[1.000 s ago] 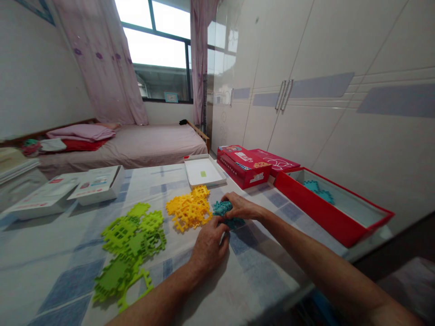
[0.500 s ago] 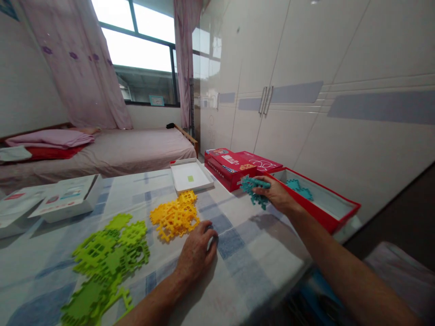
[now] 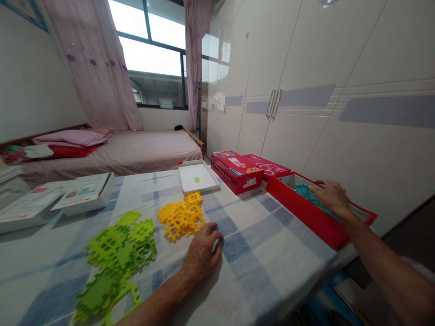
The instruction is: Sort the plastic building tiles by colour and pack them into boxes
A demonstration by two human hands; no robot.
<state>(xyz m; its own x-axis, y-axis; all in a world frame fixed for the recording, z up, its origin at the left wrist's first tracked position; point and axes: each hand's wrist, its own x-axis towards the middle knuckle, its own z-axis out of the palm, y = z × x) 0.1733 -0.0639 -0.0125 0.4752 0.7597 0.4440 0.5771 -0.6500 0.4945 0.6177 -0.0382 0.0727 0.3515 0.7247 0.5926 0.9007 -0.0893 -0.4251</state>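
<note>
My left hand point(image 3: 204, 249) rests on the checked tablecloth, fingers loosely curled with a gap between thumb and forefinger and nothing seen in it. Just beyond it lies a heap of yellow interlocking plastic pieces point(image 3: 180, 216). A larger pile of green interlocking pieces point(image 3: 112, 246) spreads to the left. On the right, my right hand point(image 3: 331, 197) is over the open red box point(image 3: 302, 213), its fingers apart. Teal interlocking pieces point(image 3: 306, 192) lie in the box below and beside the fingertips; the hand partly covers them.
A closed red box point(image 3: 238, 172) stands at the table's back, with another red box or lid point(image 3: 268, 166) behind it. Beside them lies a shallow white tray point(image 3: 181, 181). White boxes point(image 3: 83, 194) stand at the left. A bed point(image 3: 152, 145) and a wardrobe point(image 3: 306, 59) are beyond.
My right hand has moved right, from above the table to the red box, and has let go of the teal pieces it held. My left hand stays in place; the view has shifted slightly.
</note>
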